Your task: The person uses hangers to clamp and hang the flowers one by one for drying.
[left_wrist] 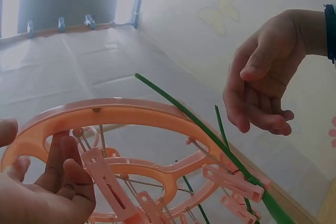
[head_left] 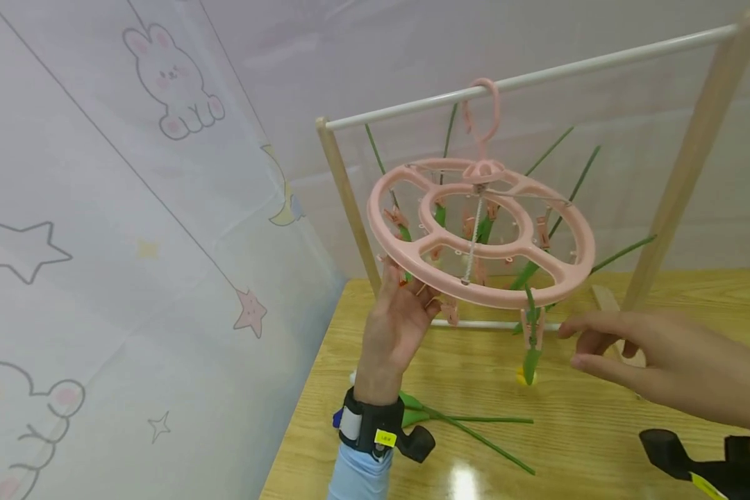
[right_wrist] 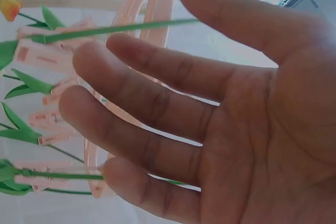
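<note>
A pink round clip hanger (head_left: 434, 276) hangs by its hook from a white rod. My left hand (head_left: 400, 326) holds its near left rim from below; in the left wrist view, fingers reach inside the rim (left_wrist: 121, 109) with the thumb outside. Flowers with green stems are clipped upside down around the rings. At the front, a clothes peg (head_left: 540, 328) grips a yellow tulip (head_left: 525, 376), its head hanging down. My right hand (head_left: 656, 354) hovers just right of that peg, fingers loosely bent and holding nothing. The right wrist view shows its bare palm (right_wrist: 236, 129).
The white rod (head_left: 575, 67) spans two wooden posts (head_left: 694, 163) over a wood-grain table (head_left: 312, 410). More green-stemmed flowers (head_left: 481, 419) lie on the table beside my left wrist, one showing blue. A patterned wall covering (head_left: 181, 292) borders the left side.
</note>
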`<state>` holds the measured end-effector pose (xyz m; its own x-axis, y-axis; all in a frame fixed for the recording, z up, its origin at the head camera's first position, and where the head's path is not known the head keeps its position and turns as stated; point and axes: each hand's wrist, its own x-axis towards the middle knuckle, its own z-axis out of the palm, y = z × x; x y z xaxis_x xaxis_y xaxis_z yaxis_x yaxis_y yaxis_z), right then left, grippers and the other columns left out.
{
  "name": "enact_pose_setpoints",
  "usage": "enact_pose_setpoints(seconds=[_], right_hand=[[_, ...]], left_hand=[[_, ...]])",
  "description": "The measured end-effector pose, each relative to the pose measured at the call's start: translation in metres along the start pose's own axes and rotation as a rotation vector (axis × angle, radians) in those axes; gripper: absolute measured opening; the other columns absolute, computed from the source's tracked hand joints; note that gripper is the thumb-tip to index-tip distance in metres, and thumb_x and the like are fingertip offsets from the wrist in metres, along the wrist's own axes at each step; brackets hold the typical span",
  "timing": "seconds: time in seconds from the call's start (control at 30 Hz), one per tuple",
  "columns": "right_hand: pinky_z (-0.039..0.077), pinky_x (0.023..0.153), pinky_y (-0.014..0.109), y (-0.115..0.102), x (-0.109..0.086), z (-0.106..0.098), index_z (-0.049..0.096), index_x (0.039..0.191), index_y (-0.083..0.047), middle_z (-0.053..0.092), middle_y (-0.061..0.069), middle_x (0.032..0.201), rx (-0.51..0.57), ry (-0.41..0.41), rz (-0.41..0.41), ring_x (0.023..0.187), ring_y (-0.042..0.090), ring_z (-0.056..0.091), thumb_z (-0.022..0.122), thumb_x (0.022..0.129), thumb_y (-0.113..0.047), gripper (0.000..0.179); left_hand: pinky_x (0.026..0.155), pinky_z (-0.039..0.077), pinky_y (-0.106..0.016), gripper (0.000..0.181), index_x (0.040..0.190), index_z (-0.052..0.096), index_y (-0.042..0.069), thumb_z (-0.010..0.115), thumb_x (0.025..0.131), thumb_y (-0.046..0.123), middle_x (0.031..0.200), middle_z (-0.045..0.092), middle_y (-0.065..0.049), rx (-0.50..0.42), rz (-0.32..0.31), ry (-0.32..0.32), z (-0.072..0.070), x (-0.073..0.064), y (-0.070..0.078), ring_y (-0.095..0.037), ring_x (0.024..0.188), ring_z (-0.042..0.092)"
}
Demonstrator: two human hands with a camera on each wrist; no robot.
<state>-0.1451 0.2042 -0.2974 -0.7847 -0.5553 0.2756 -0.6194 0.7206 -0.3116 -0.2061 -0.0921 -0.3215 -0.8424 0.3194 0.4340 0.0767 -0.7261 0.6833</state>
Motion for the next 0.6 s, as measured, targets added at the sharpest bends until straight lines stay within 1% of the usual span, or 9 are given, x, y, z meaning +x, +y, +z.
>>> enact_pose_setpoints(seconds=[0.1,0.17,0.23,0.3,0.33,0.4,0.43,0.53,0.6], right_hand=[[0.047,0.057,0.025,-0.005,0.001,0.004,0.056,0.120,-0.029,0.057,-0.029,0.088,0.076,-0.048,-0.071,0.078,-0.007,0.053,0.060,0.090,-0.035,0.030],[0.047,0.056,0.025,-0.009,0.005,0.008,0.054,0.124,-0.028,0.057,-0.027,0.091,0.146,-0.091,-0.121,0.079,-0.005,0.054,0.059,0.091,-0.032,0.033],[0.047,0.056,0.025,-0.016,0.011,0.012,0.049,0.130,-0.028,0.058,-0.024,0.093,0.230,-0.144,-0.130,0.081,-0.004,0.054,0.056,0.093,-0.034,0.038],[0.048,0.057,0.025,-0.023,0.018,0.016,0.043,0.137,-0.026,0.057,-0.019,0.095,0.303,-0.168,-0.153,0.081,-0.001,0.055,0.055,0.094,-0.032,0.045],[0.048,0.057,0.025,-0.026,0.022,0.018,0.039,0.139,-0.026,0.057,-0.016,0.096,0.323,-0.162,-0.156,0.081,0.000,0.055,0.055,0.094,-0.033,0.049],[0.049,0.059,0.026,-0.031,0.031,0.023,0.036,0.139,-0.026,0.056,-0.010,0.098,0.351,-0.131,-0.116,0.082,0.002,0.056,0.055,0.093,-0.036,0.051],[0.050,0.060,0.026,-0.031,0.035,0.026,0.032,0.141,-0.025,0.056,-0.007,0.098,0.358,-0.102,-0.095,0.082,0.003,0.056,0.055,0.093,-0.037,0.054],[0.051,0.061,0.027,-0.029,0.049,0.034,0.031,0.138,-0.021,0.056,-0.003,0.095,0.378,-0.003,-0.019,0.081,0.006,0.057,0.057,0.092,-0.036,0.055],[0.050,0.059,0.027,-0.025,0.057,0.039,0.027,0.140,-0.018,0.055,-0.002,0.088,0.405,0.083,-0.019,0.075,0.006,0.056,0.059,0.092,-0.030,0.059]], left_hand=[[0.075,0.042,-0.027,0.050,0.145,0.027,0.029,0.043,0.099,0.038,0.115,0.058,-0.002,-0.017,0.017,-0.077,-0.001,0.000,0.001,-0.019,0.097,0.051],[0.075,0.043,-0.027,0.045,0.141,0.033,0.029,0.044,0.098,0.036,0.115,0.057,-0.002,-0.027,0.019,-0.122,-0.002,0.001,0.001,-0.019,0.097,0.051],[0.075,0.043,-0.026,0.038,0.134,0.040,0.027,0.045,0.098,0.035,0.115,0.056,-0.003,-0.032,0.009,-0.154,-0.002,0.002,0.001,-0.019,0.096,0.051],[0.073,0.043,-0.025,0.032,0.128,0.044,0.025,0.046,0.098,0.034,0.115,0.055,-0.003,-0.030,-0.008,-0.182,-0.002,0.003,0.000,-0.018,0.095,0.051],[0.072,0.044,-0.024,0.030,0.126,0.045,0.024,0.047,0.098,0.034,0.115,0.055,-0.004,-0.026,-0.022,-0.188,-0.002,0.003,0.000,-0.018,0.095,0.051],[0.070,0.044,-0.023,0.032,0.127,0.044,0.022,0.048,0.097,0.032,0.115,0.054,-0.005,-0.009,-0.052,-0.192,-0.002,0.003,-0.001,-0.018,0.093,0.051],[0.069,0.044,-0.022,0.033,0.128,0.043,0.021,0.048,0.097,0.032,0.115,0.054,-0.005,0.002,-0.065,-0.190,-0.002,0.003,-0.002,-0.017,0.092,0.051],[0.066,0.044,-0.021,0.039,0.132,0.041,0.017,0.049,0.096,0.030,0.111,0.056,-0.006,0.041,-0.095,-0.187,-0.003,0.003,-0.004,-0.016,0.088,0.052],[0.065,0.044,-0.021,0.044,0.136,0.038,0.016,0.050,0.095,0.030,0.108,0.057,-0.006,0.055,-0.113,-0.194,-0.003,0.002,-0.006,-0.016,0.085,0.052]])
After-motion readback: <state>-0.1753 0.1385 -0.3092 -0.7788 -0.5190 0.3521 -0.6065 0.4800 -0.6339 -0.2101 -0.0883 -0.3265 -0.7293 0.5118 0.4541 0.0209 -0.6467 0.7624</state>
